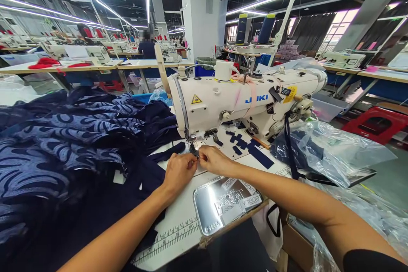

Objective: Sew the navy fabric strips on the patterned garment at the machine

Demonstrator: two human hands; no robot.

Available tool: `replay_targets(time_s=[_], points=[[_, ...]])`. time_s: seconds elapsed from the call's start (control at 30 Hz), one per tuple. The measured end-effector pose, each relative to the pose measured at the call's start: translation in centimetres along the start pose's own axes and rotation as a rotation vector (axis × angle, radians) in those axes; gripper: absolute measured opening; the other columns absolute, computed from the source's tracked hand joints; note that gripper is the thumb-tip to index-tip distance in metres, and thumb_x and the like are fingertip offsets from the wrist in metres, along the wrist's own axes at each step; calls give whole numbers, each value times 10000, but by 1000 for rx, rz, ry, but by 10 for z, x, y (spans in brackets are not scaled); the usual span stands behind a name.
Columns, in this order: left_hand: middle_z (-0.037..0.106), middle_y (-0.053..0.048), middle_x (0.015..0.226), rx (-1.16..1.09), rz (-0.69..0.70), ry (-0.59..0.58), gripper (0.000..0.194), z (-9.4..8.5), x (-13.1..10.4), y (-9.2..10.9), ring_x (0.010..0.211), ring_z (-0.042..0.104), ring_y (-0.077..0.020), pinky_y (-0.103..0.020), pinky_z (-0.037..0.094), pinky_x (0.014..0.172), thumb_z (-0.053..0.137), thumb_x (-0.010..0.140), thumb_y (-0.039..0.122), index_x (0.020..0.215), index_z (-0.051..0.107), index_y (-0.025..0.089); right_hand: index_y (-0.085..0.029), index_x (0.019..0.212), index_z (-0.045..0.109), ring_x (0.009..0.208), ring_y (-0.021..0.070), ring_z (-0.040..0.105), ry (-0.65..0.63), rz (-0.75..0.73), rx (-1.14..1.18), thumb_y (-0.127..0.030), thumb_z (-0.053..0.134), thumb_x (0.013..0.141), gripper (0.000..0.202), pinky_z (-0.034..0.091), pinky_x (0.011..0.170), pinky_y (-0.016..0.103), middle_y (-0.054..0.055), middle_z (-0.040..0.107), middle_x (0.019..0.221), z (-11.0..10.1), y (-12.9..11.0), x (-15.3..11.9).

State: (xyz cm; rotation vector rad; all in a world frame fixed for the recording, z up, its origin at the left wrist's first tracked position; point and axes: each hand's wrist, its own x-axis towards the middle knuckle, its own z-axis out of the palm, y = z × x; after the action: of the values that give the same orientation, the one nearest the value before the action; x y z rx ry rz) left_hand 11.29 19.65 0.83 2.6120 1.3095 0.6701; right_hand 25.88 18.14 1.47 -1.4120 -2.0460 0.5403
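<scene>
A white sewing machine (204, 102) stands in front of me, and both of my hands meet just before its presser foot (193, 148). The fingertips of my left hand (180, 172) are pinched together, close to those of my right hand (213, 159), which are pinched too. Whatever is between them is small, dark and mostly hidden by the fingers. Left of the foot, a navy fabric strip (168, 152) reaches in from a large heap of navy patterned garments (63, 144). Below my right forearm lies a shiny metal tray (207, 204) with several white labels in it.
Small navy fabric pieces (259, 155) lie on the machine bed to the right. Clear plastic bags (338, 148) sit at the table's right side. A ruler scale (172, 238) runs along the near edge. A red stool (376, 121) and another person (146, 46) are farther off.
</scene>
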Motion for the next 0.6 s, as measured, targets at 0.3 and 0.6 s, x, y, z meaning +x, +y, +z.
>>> replay_targets(time_s=[0.3, 0.6], points=[[604, 14, 610, -138, -231, 59, 146, -4, 10, -9, 591, 540, -132, -239, 367, 606, 485, 717, 182, 682, 627, 182, -165, 573, 407, 567, 95, 403, 56, 126, -78, -117, 541, 730, 212, 290, 561, 212, -31, 439, 601, -23, 28, -12], [609, 2, 631, -163, -323, 92, 146, 3, 23, -18, 606, 543, -149, -244, 361, 581, 518, 710, 207, 722, 661, 187, -160, 972, 568, 608, 120, 530, 93, 24, -77, -261, 459, 836, 202, 415, 607, 249, 47, 622, 853, -56, 32, -58]])
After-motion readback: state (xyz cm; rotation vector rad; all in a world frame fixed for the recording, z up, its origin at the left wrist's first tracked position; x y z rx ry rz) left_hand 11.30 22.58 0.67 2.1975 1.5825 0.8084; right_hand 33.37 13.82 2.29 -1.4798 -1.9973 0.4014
